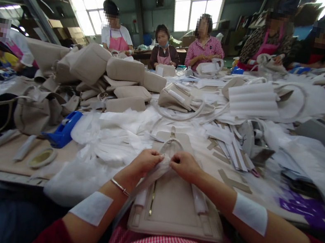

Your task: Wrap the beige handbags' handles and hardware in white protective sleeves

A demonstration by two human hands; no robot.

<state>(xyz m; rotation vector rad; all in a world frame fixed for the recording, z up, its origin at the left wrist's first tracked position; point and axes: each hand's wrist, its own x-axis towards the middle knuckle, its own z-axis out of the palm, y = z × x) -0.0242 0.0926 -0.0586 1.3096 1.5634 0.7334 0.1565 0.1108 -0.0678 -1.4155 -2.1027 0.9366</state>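
A beige bag [175, 207] lies in front of me, its lower edge against my pink apron. A gold zipper [152, 199] runs down its left side. White wrapping covers parts of its straps [199, 200]. My left hand [146, 161] is closed in a pinch on a thin, translucent white wrapping strip [154, 174] by the bag's top handle [173, 142]. Close beside it, my right hand [185, 166] pinches the same strip, its fingertips curled in. The strip trails down past my left wrist. Exactly how it passes round the handle is hard to see.
Left of me are a blue tape dispenser [65, 129], a tape roll [43, 158] and crumpled white sheeting [99, 139]. Beige bags [124, 70] are piled beyond. On the right stand a grey tape dispenser [255, 142] and cardboard strips [234, 180]. Several people work across the table.
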